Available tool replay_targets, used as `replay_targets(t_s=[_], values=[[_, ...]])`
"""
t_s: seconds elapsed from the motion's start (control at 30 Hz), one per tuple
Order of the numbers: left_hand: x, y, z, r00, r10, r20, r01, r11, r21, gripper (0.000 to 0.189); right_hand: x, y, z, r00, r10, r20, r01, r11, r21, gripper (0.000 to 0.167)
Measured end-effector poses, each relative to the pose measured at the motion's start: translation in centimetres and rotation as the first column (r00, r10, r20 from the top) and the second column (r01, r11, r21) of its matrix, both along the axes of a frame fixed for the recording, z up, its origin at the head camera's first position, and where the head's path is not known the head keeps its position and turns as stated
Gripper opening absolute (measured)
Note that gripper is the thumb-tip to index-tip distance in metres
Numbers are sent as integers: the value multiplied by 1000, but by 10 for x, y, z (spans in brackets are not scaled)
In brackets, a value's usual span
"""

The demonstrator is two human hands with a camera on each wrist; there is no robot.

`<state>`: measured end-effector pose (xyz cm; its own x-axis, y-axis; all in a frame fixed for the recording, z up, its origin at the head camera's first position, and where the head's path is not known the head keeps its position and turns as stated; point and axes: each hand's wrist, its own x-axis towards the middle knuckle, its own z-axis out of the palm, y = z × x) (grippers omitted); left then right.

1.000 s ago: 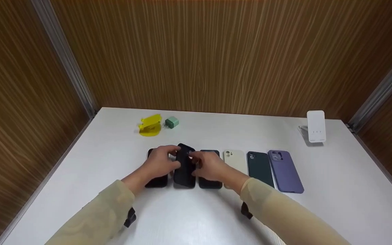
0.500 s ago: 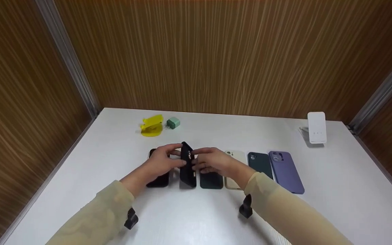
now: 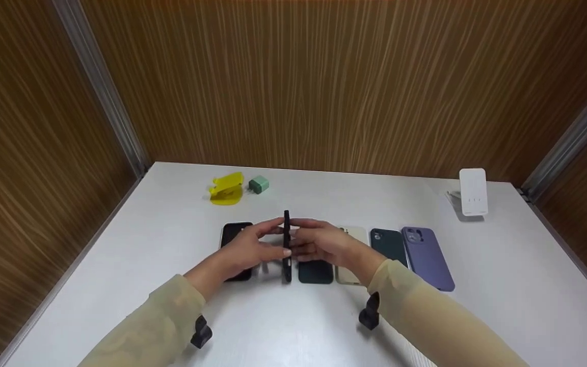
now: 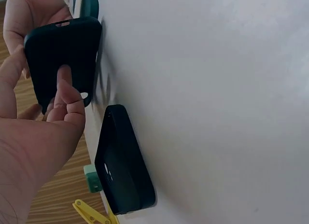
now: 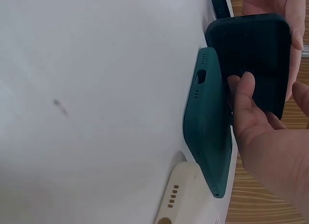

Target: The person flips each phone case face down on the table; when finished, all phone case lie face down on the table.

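A black phone case (image 3: pixel 287 265) stands on its long edge between my two hands, its narrow side facing up in the head view. My left hand (image 3: pixel 245 250) grips it from the left, thumb near and index finger far. In the left wrist view, the fingers lie against the case's flat side (image 4: pixel 82 45), above a small cutout. From the other side my right hand (image 3: pixel 331 243) holds it with bent fingers. Its fingertips (image 5: pixel 247 80) touch the hollow, rimmed inside in the right wrist view. The right palm is hidden in the head view.
Left of the held case lies a dark case (image 3: pixel 230 234), hollow side up. To the right are a dark green case (image 3: pixel 316 272), a cream case (image 3: pixel 355 233), another green case (image 3: pixel 390 244) and a purple case (image 3: pixel 431 260). Behind stand a yellow stand (image 3: pixel 226 188), green charger (image 3: pixel 259 184) and white stand (image 3: pixel 473 192).
The held case has turned from lying tilted, broad side showing, to standing on edge, and shifted slightly right. My right fingers have moved from its edge to its right side.
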<state>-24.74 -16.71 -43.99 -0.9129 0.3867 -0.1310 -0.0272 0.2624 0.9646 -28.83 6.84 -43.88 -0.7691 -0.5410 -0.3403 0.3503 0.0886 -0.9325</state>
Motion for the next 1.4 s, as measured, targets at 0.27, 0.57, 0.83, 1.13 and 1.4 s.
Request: replay_targets(t_s=[0.27,0.57,0.83,1.13,1.4], values=[[1,4,-3,1000,-18,26,18,1000,-7,84,2,-1,3,1000,-19,-16,19,1000,15,57],[2,2,-8,998,-16,53,17,1000,-17,81,4,-1,1,997,-9,-74,15,996,82,65],[3,2,-8,998,-25,51,26,999,-35,78,7,-1,5,995,-19,-103,31,993,112,67],[4,2,-10,999,-26,39,27,999,-32,79,7,-4,5,994,-42,-104,53,994,99,66],[4,3,-10,998,-11,54,13,999,-38,79,7,-6,4,992,-67,-105,78,991,107,64]])
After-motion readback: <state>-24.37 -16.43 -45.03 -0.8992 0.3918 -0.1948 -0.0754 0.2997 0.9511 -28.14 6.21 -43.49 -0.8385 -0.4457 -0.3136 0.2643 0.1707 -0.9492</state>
